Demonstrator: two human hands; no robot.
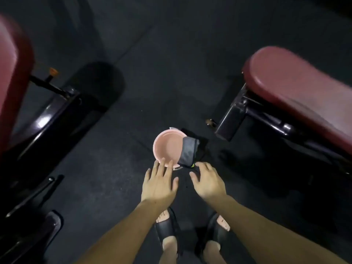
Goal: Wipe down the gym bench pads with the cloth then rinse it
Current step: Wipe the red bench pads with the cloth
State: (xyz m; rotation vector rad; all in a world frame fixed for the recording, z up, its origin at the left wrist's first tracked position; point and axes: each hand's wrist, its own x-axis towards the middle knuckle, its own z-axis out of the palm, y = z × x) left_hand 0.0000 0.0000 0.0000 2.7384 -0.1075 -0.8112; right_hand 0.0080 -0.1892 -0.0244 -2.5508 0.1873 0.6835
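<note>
1. Pink plastic forms the round bucket (167, 144) that stands on the dark rubber floor (152, 54), seen from straight above, between two benches.
2. Draped over the bucket's right rim lies a dark grey cloth (188, 150), folded, partly inside the rim and partly hanging outside it; a small yellow-green mark shows at its near corner.
3. The left hand (160, 184) is stretched forward, palm down, fingers straight and spread, holding nothing; its fingertips overlap the bucket's near rim in this view, though contact cannot be told.
4. The right hand (206, 182) also reaches forward with loosely bent, spread fingers and grips nothing; its fingertips are just beside the near corner of the cloth, and whether they touch it cannot be told.
5. A dark red bench pad (297, 88) sits to the right of the bucket on a black metal frame (238, 115), running away toward the right edge.
6. Another red pad (11, 73) fills the left edge, blurred, with its own black frame (47, 115) below it.
7. Below the arms, two feet in black slide sandals (166, 227) stand on the floor, near the bucket.
</note>
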